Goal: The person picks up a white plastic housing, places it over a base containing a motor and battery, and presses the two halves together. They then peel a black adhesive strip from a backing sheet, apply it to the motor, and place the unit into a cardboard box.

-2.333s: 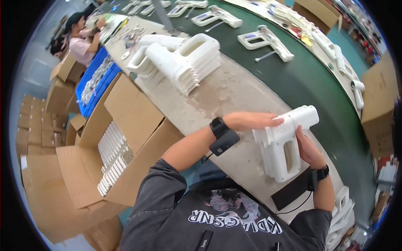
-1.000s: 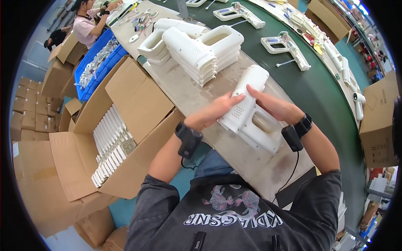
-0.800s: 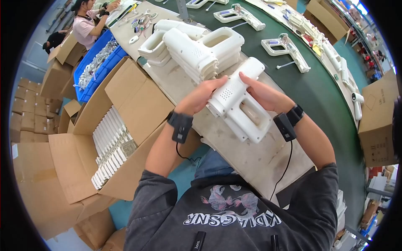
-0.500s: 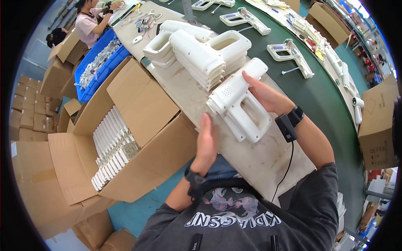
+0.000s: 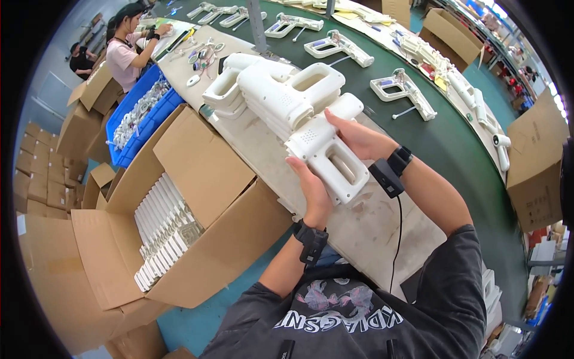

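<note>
Between my two hands is a short stack of white plastic gun-shaped housings (image 5: 317,142), the top one showing a small dotted grille and a looped handle. My right hand (image 5: 363,139) grips its far right end, thumb on top. My left hand (image 5: 313,188) presses against the near left end, thumb up at the edge; its other fingers are partly hidden by the stack. Right behind, a taller stack of the same white housings (image 5: 272,90) rests on the worktable (image 5: 382,230), close against the held ones.
At my left stands an open cardboard box (image 5: 224,239) holding a row of white housings (image 5: 170,224). Beyond it is a blue bin (image 5: 128,152) of white cables. A green conveyor (image 5: 460,152) carries open housings with wiring (image 5: 405,94). A person (image 5: 127,51) works at the far left.
My left hand has come from apart to the near end of the short stack. That stack now sits closer against the taller one. My right hand keeps its grip.
</note>
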